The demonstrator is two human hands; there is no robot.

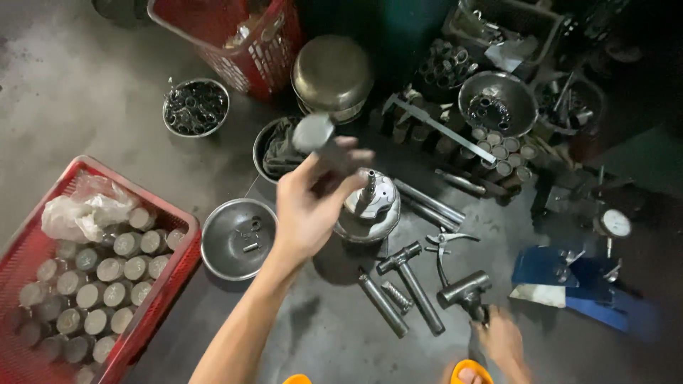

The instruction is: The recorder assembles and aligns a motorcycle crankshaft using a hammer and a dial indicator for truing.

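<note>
Head view: left hand [307, 213] grips a grey cylindrical part [321, 142] above the round fixture [370, 206], to be seated squarely next; right hand [501, 338] grasps a hammer [464, 290].

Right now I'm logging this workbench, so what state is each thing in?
left hand: raised, gripping a blurred metal cylinder
right hand: closed on the hammer handle
red crate: packed with upright metal cylinders
steel bowl: nearly empty, a few small parts
inverted steel bowl: upside down
dial gauge: lying face up
second hammer: lying flat, untouched
</note>
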